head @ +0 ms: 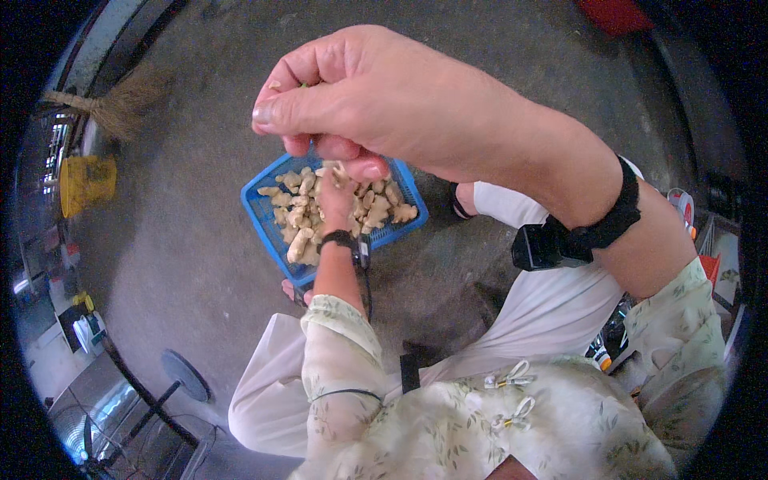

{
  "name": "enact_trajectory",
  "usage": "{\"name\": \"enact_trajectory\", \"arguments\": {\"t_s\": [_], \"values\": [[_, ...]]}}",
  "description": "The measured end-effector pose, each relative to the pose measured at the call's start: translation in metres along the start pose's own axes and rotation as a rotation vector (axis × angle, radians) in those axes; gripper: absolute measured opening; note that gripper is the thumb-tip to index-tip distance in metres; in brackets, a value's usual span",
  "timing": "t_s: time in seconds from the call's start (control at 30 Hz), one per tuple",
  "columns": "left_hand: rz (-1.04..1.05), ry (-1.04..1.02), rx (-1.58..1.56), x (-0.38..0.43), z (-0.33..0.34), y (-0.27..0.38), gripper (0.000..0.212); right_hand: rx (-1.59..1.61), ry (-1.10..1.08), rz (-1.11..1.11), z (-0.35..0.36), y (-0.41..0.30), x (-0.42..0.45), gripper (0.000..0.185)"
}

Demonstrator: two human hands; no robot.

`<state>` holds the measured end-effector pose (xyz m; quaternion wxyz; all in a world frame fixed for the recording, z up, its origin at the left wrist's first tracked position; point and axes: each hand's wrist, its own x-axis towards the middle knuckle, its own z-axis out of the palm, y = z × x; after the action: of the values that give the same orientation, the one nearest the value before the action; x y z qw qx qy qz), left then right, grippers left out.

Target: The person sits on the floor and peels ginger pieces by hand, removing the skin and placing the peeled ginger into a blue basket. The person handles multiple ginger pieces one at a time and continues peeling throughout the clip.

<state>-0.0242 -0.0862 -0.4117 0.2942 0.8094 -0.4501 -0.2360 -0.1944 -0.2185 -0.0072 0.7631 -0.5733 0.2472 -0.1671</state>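
A blue plastic basket point(261, 223) on the floor before me holds many pieces of ginger root point(300, 207). My left hand point(336, 201) reaches down among the ginger; its fingertips are partly hidden, so a grip cannot be told. High and close to the camera, my right hand point(336, 96) is raised in front of the basket's far side. Its thumb meets the curled index finger, and a tiny pale bit point(274, 85) shows on the fingers. A speck of green shows behind the thumb; whether the hand holds anything is unclear.
A straw broom point(123, 102) and a yellow bucket point(88, 185) stand at the left. A fan point(90, 429) and a round grey disc on a stand point(185, 376) are at the lower left. Part of a red object point(615, 15) shows at the top right. My feet flank the basket's near side.
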Motion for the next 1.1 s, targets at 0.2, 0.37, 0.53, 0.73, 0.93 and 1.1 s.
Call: {"name": "enact_trajectory", "arguments": {"t_s": [0.2,0.37,0.53,0.73,0.93,1.1], "values": [[-0.357,0.078,-0.745,0.024,-0.034,-0.015,0.045,-0.021,-0.033,-0.056,-0.002,0.006,0.008,0.021],[-0.278,-0.166,-0.428,-0.013,-0.029,-0.006,0.038,0.014,-0.023,-0.079,0.002,0.010,0.012,0.021],[-0.182,-0.273,-0.033,-0.049,0.017,0.017,0.049,-0.065,-0.069,-0.051,0.008,0.008,0.009,0.021],[-0.181,-0.161,0.255,-0.072,0.035,0.044,0.051,-0.079,-0.038,0.063,0.012,0.003,0.005,0.021],[-0.174,-0.140,0.205,-0.077,0.024,0.060,0.042,-0.061,-0.021,0.066,0.009,0.003,0.009,0.022],[-0.071,-0.104,0.094,-0.087,0.022,0.051,0.040,-0.065,-0.023,0.034,0.010,0.003,0.008,0.023]]}}
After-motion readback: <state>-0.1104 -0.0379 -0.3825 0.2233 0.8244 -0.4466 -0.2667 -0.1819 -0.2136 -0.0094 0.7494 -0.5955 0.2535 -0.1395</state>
